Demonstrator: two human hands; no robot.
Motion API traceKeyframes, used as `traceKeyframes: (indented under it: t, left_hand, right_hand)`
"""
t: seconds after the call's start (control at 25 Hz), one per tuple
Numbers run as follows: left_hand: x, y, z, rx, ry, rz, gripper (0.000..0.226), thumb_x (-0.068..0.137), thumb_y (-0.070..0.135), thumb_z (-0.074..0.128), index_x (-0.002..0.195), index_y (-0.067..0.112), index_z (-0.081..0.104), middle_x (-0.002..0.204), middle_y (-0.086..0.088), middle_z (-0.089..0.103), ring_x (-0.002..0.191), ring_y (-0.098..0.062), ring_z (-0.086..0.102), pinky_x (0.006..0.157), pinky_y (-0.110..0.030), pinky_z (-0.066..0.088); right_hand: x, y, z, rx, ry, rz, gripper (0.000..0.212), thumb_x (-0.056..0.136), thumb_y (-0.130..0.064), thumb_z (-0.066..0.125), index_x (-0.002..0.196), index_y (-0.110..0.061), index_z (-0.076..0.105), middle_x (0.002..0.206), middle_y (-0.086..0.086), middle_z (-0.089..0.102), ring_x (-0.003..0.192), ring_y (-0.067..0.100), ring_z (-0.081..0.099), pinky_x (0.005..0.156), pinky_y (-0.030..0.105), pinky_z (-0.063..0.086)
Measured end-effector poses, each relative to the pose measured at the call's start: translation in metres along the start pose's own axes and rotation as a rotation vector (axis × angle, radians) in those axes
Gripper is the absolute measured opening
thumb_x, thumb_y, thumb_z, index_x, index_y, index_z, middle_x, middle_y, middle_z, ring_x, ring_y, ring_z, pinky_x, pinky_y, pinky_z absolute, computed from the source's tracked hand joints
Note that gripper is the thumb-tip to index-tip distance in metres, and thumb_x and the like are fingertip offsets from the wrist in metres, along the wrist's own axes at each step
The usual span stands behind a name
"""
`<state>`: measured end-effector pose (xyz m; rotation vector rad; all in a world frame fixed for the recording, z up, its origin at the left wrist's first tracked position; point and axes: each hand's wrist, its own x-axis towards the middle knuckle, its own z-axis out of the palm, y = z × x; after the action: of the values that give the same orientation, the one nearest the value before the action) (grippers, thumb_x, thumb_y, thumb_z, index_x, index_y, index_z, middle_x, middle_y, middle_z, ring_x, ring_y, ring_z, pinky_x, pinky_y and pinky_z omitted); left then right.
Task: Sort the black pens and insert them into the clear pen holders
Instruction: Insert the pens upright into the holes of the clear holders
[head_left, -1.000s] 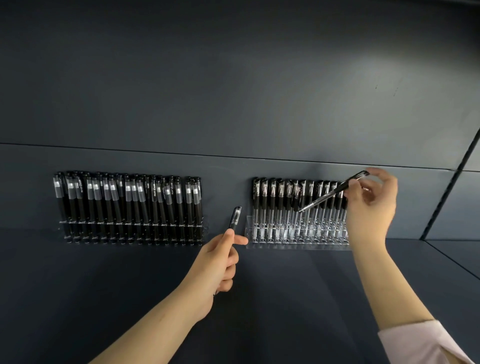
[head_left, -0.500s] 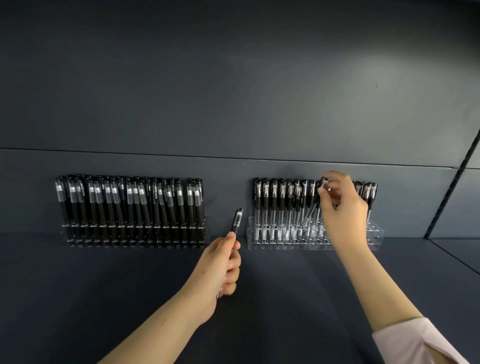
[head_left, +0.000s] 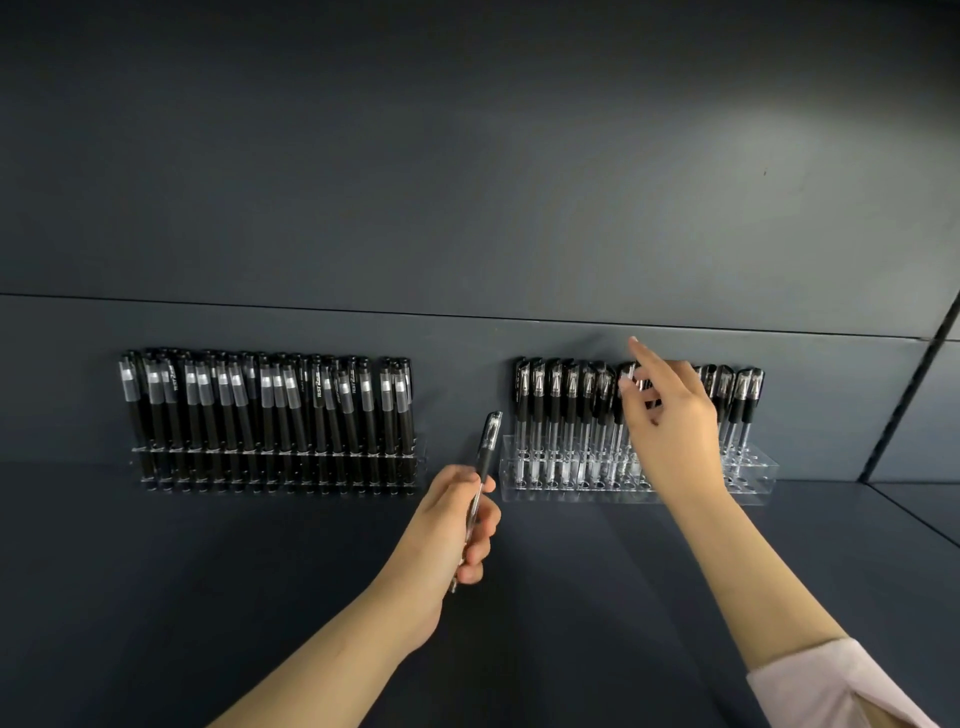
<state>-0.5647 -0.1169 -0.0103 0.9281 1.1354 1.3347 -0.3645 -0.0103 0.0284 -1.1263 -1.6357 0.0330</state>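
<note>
Release: right hand (head_left: 672, 426) now spreads, its pen (head_left: 625, 387) seemingly slotted in the holder (head_left: 753, 475) beneath; left hand (head_left: 452, 525) grips the next pen (head_left: 490, 436).

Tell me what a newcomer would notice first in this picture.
Two rows of black pens stand against the dark wall: a packed left holder and a clear right holder. The right hand reaches among the right row's pens, while the left hand grips one more pen in front of the gap between them.
</note>
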Motion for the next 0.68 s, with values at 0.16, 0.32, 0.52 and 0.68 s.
traceKeyframes:
  t: [0.16,0.32,0.52,0.68]
  left_hand:
    - [-0.006,0.003,0.000,0.099,-0.027,0.103,0.024,0.103,0.033,0.042,0.105,0.016,0.058,0.058,0.004,0.044,0.045,-0.009,0.026,0.041,-0.021,0.018]
    - [-0.009,0.003,0.005,0.147,-0.076,0.146,0.031,0.101,0.037,0.044,0.100,0.011,0.062,0.057,0.004,0.042,0.046,-0.009,0.025,0.042,-0.023,0.018]
    - [0.004,-0.007,0.020,0.336,0.026,0.283,0.025,0.095,0.045,0.048,0.106,0.026,0.060,0.098,0.010,0.065,0.082,-0.002,0.062,0.078,-0.018,0.050]
    - [0.029,-0.019,0.023,0.618,0.143,0.353,0.043,0.097,0.039,0.051,0.137,0.027,0.042,0.135,0.014,0.040,0.114,0.001,0.050,0.083,-0.008,0.037]
  right_hand:
    - [-0.007,-0.039,-0.001,0.201,-0.313,0.068,0.020,0.095,-0.023,0.058,0.112,-0.026,0.068,0.095,-0.009,0.068,0.081,-0.003,0.060,0.077,0.016,0.052]
    - [-0.018,-0.070,-0.002,0.636,-0.646,0.288,0.018,0.091,-0.013,0.063,0.107,-0.018,0.070,0.086,-0.003,0.070,0.079,0.006,0.064,0.078,0.023,0.055]
    - [-0.002,-0.055,-0.023,0.706,-0.334,0.325,0.023,0.087,-0.001,0.065,0.108,-0.011,0.060,0.086,0.005,0.074,0.080,0.015,0.069,0.075,0.026,0.057]
    - [0.015,-0.016,-0.054,0.435,0.153,0.258,0.017,0.088,-0.013,0.066,0.093,-0.028,0.059,0.088,0.000,0.070,0.078,0.011,0.064,0.075,0.029,0.050]
